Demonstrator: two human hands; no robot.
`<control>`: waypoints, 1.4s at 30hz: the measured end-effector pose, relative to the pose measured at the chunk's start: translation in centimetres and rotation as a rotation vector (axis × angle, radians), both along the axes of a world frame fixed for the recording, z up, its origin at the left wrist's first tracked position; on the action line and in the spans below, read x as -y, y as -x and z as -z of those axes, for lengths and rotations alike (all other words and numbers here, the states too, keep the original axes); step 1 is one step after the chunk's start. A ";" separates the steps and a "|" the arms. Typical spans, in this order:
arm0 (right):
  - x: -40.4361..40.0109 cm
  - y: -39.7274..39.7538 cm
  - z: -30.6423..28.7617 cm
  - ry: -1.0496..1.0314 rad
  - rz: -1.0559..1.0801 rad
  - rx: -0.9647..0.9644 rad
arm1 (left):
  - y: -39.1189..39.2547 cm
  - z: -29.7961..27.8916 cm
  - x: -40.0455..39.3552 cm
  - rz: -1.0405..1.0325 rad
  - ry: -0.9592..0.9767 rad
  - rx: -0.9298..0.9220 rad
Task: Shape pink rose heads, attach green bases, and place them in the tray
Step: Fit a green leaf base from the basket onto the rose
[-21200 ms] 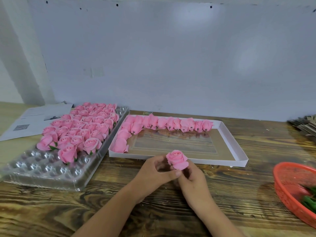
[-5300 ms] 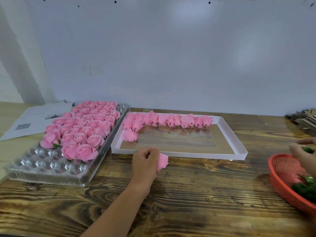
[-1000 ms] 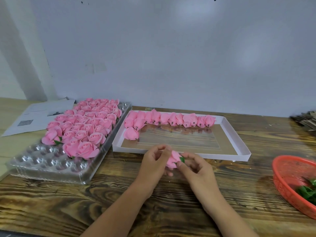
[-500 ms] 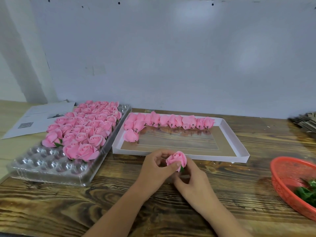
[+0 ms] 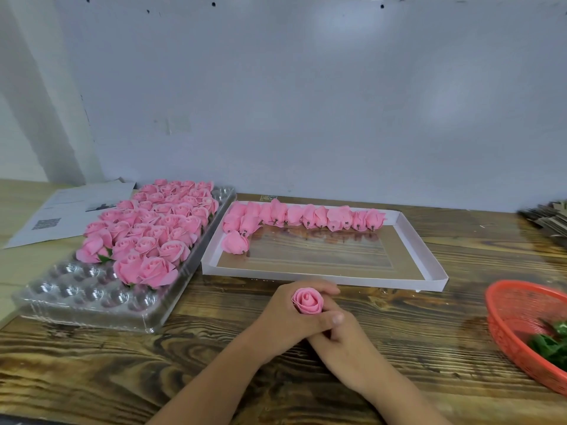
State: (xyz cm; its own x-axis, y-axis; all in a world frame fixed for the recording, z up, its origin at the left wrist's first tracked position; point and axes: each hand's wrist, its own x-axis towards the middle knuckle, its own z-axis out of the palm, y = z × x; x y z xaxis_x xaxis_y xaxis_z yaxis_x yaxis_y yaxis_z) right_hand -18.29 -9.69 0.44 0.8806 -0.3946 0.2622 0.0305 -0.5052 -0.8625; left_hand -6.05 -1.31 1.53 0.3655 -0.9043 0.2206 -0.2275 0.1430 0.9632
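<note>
A pink rose head [image 5: 307,301] stands upright, bloom up, between both hands at the table's middle. My left hand [image 5: 287,320] wraps around it from the left, fingers curled behind it and thumb across the front. My right hand [image 5: 343,338] sits under and right of the rose, fingers tucked at its base; the base is hidden. The clear plastic tray [image 5: 92,299] at left holds several finished roses [image 5: 153,231] in its far rows. The white box [image 5: 429,271] behind my hands holds several unshaped rose heads [image 5: 306,216]. Green bases [image 5: 549,348] lie in the red basket [image 5: 506,320].
A printed paper sheet [image 5: 61,210] lies at the far left. A stack of card pieces [image 5: 549,216] sits at the far right edge. A pale wall rises behind the wooden table [image 5: 368,378].
The rose has turned upright, bloom facing up. My left hand has closed further around it and my right hand has slid beneath it. The green base no longer shows.
</note>
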 end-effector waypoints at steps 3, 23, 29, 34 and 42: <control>0.0 0.0 0.1 0.035 -0.008 -0.054 | 0.4 -0.1 0.0 -0.028 0.019 0.022; -0.1 -0.1 0.3 0.027 -0.001 -0.051 | 0.5 -0.4 -0.1 -0.048 0.065 0.050; 0.1 0.1 0.5 0.025 0.004 -0.004 | 0.1 -0.2 0.0 0.024 -0.035 0.057; 0.2 0.0 0.4 0.066 0.057 0.023 | -0.1 -0.5 0.0 -0.025 -0.008 0.031; 0.1 0.0 0.5 0.142 0.086 -0.057 | 0.3 -0.7 -0.2 -0.112 0.162 -0.008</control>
State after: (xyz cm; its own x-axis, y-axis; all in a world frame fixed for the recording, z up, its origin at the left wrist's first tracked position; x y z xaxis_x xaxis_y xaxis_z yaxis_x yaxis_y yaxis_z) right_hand -18.31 -9.80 -0.04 0.8601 -0.4319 0.2714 -0.0651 -0.6206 -0.7815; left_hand -6.37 -1.15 2.22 0.4641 -0.8110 0.3561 -0.2428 0.2702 0.9317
